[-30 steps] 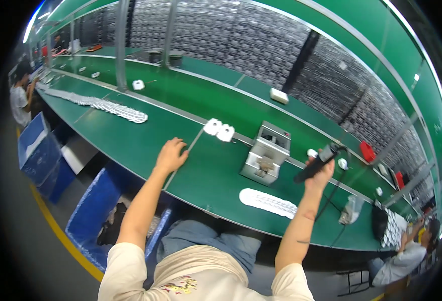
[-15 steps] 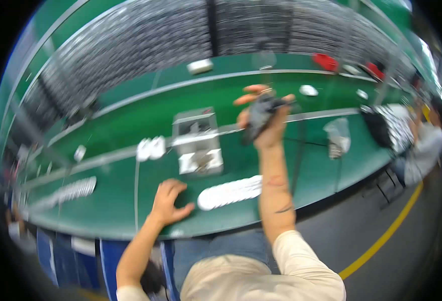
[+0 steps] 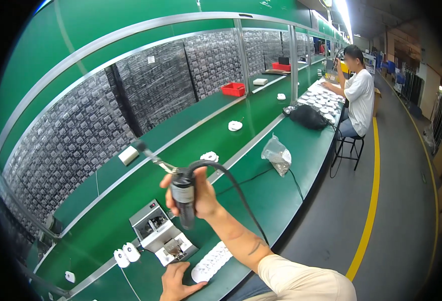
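Note:
My right hand [image 3: 206, 198] is wrapped round a black and grey electric screwdriver [image 3: 183, 194], held up above the green workbench [image 3: 248, 188]. A black cable [image 3: 241, 193] loops from its top down past my forearm, and a metal hanging link joins it there too. My left hand [image 3: 177, 282] lies low on the bench, thumb and fingers apart, nothing in it. Right beside it runs an overlapping row of white round parts [image 3: 212, 262]. Just beyond the left hand stands a grey metal box machine [image 3: 153, 226] with a white-sided fixture [image 3: 176, 248] at its front.
Two white parts [image 3: 126, 255] lie left of the machine. A clear bag of small pieces [image 3: 277, 155] and a black bag [image 3: 306, 118] are farther right. White parts ride the green conveyor [image 3: 235, 126]. A red bin [image 3: 233, 89] sits behind. Another person [image 3: 359, 93] sits at the bench's far right.
My view has swung to the right, bringing the aisle and the seated person in. The screwdriver stays in my right hand, now more upright. My left hand stays beside the row of white parts.

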`<control>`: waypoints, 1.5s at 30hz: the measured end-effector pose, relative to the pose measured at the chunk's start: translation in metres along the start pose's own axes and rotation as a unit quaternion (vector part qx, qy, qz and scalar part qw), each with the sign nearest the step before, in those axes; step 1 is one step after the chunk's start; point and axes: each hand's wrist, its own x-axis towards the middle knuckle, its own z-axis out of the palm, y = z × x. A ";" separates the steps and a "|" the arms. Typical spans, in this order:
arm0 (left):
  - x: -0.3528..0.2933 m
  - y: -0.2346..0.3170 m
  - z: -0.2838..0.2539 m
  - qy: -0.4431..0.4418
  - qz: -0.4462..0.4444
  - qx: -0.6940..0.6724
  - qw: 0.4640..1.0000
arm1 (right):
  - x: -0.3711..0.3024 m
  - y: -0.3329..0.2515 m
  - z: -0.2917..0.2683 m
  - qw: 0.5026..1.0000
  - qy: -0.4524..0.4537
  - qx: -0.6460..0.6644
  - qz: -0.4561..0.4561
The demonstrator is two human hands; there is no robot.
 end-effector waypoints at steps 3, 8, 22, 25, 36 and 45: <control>0.005 0.002 -0.011 0.053 0.036 -0.020 0.998 | -0.002 -0.006 0.004 0.999 0.006 -0.032 -0.025; -0.027 -0.028 -0.011 0.103 -0.074 -0.169 0.978 | 0.006 -0.004 -0.001 0.999 0.003 -0.048 -0.006; -0.031 -0.042 -0.014 0.098 -0.213 -0.253 0.939 | 0.014 0.012 -0.013 0.997 0.031 -0.041 0.065; -0.044 -0.055 -0.001 0.107 -0.210 -0.254 0.938 | 0.017 0.009 -0.014 0.998 0.024 -0.025 0.055; -0.049 -0.067 0.002 0.185 -0.212 -0.211 0.936 | 0.020 0.021 -0.018 0.998 0.039 -0.018 0.054; -0.041 -0.061 -0.007 0.123 -0.200 -0.208 0.949 | 0.018 0.008 -0.014 0.996 0.074 -0.051 0.024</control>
